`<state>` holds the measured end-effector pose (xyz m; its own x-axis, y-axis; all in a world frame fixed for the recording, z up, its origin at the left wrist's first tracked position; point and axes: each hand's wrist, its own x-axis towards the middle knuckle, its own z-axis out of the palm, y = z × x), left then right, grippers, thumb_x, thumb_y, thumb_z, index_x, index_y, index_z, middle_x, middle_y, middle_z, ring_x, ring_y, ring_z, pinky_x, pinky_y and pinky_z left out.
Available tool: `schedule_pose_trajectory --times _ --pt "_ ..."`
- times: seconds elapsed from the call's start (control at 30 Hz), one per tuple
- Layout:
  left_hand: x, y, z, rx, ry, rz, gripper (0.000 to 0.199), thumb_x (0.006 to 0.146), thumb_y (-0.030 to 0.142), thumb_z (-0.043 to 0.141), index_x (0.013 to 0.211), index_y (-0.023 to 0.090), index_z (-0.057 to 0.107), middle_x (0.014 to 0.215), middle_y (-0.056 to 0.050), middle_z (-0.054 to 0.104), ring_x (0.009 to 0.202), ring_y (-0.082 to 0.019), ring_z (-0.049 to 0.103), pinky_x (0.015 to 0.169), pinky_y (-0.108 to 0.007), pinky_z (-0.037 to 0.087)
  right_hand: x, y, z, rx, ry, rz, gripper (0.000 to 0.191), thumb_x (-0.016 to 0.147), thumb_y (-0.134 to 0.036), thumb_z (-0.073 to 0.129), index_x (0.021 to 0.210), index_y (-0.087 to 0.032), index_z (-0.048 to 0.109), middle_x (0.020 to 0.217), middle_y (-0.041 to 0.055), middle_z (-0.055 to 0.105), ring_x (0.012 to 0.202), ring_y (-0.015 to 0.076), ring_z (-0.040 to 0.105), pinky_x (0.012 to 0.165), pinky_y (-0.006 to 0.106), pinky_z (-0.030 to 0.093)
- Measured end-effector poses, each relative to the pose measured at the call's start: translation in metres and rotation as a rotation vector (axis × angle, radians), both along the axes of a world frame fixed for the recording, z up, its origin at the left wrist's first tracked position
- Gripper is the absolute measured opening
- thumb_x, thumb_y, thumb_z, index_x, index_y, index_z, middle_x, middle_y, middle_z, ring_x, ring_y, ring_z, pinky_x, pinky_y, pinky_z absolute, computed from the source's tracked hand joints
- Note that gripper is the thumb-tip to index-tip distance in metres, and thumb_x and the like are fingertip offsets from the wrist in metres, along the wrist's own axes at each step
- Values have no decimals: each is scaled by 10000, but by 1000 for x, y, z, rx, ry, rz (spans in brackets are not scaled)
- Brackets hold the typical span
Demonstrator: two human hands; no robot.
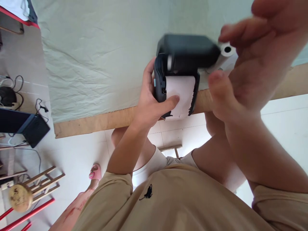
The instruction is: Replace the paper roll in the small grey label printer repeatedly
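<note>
My left hand (150,107) grips a dark portable receipt printer (158,75) at the table's front edge. Its thumb lies on the white paper (181,86) that stretches across the printer toward me, while the fingers wrap the left side. The printer's dark lid (189,48) stands raised at the far end, blurred by motion. To its right my right hand (252,62) is open, thumb and fingers spread, near the lid's right end with nothing visible in it. A white paper roll (224,57) with a dark core hole stands between the lid and this hand, partly hidden.
A pale green cloth (101,57) covers the table, leaving a wooden front edge (101,126) bare. On the floor at left are a wooden stool (20,197), a dark laptop-like device (35,131) and cables. Another person's foot in a pink slipper (96,171) is nearby.
</note>
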<state>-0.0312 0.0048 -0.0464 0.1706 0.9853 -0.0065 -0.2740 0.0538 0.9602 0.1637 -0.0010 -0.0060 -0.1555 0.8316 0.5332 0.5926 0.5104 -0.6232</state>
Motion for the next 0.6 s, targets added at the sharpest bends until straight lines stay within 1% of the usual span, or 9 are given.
schedule_pose_trajectory --times 0.07,0.1,0.13,0.2,0.3,0.37,0.47,0.53,0.6 --pt "-2 1 -6 28 9 -14 887 667 413 922 1444 401 493 1253 -20 647 1100 -230 700 867 -325 592 -3 -10 -5 -6 82 -52 364 1038 -481 473 1400 -445 455 1330 5 524 1252 229 648 1047 480 595" --pt "-2 2 -7 42 1 -23 892 668 421 926 1445 411 488 1259 -15 644 1097 -227 696 869 -328 588 -4 -14 -9 7 125 -64 307 1023 -481 516 1322 -411 527 1196 11 549 1133 198 664 992 443 604" --pt "-2 2 -8 56 -24 -39 869 675 428 928 1429 428 496 1267 -7 644 1099 -224 692 882 -333 586 -5 -15 -13 -4 147 -53 294 1012 -491 544 1287 -386 550 1100 16 538 1045 172 654 939 409 605" --pt "-2 0 -5 56 -101 -64 696 743 479 885 1351 432 549 1292 1 647 1154 -228 678 952 -360 581 -7 -16 -22 -76 222 -11 369 975 -544 614 1295 -377 538 978 14 478 884 128 596 776 326 590" --pt "0 -2 6 -53 -136 -76 429 849 563 782 1200 363 638 1241 -21 682 1213 -248 672 996 -379 575 -10 -12 -28 -326 372 55 561 900 -625 710 1361 -410 475 831 -15 356 688 93 477 570 251 530" --pt "1 -3 15 -119 -106 -71 369 844 547 797 1111 325 672 1171 -28 705 1173 -251 688 941 -358 583 -10 -9 -27 -446 455 61 625 863 -590 772 1377 -426 456 779 -33 302 617 79 415 514 236 517" --pt "4 -5 25 -133 -96 -58 289 886 518 764 1059 306 672 1083 -14 705 1065 -222 707 828 -322 578 -11 -6 -22 -553 507 47 682 805 -465 852 1369 -425 471 731 -55 285 570 59 376 495 226 504" --pt "5 -7 30 -142 -95 -42 264 920 511 730 1058 294 669 1079 -11 702 1065 -205 710 848 -310 574 -10 -5 -21 -577 508 43 685 803 -428 853 1374 -426 476 710 -64 280 557 56 371 504 236 497" --pt "8 -8 33 -142 -110 -35 268 916 503 740 1070 291 680 1158 -16 709 1152 -210 704 924 -303 579 -9 -5 -21 -560 492 44 670 830 -435 831 1394 -434 469 710 -63 289 563 61 380 530 259 501"
